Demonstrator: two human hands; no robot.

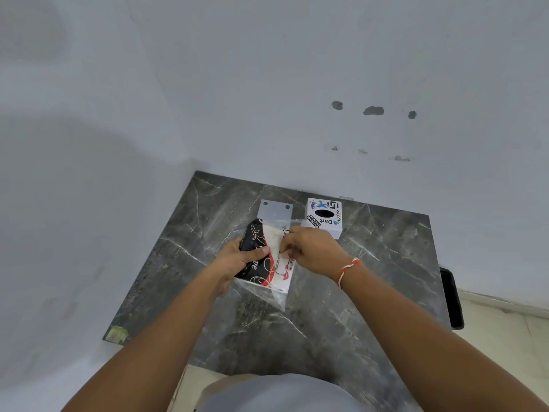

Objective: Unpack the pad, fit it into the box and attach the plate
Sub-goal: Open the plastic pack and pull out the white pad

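Over the middle of the dark marble slab point(312, 322) I hold a wrapped pad pack point(269, 264), black, red and white in clear plastic. My left hand point(237, 260) grips its black left side. My right hand point(312, 249) pinches the wrapper at the top right of the pack. Loose clear film point(271, 298) hangs below the pack. Behind the pack lies a grey plate point(276, 211) with two holes at its far edge. To the plate's right stands a white box point(323, 217) covered in stickers, with an oval opening in its top.
The slab sits in a corner between two pale walls point(267, 84). The wall behind has several holes above the box. A black object point(451, 295) sits off the slab's right edge. A scrap of yellowish tape point(116, 333) marks the slab's near-left corner.
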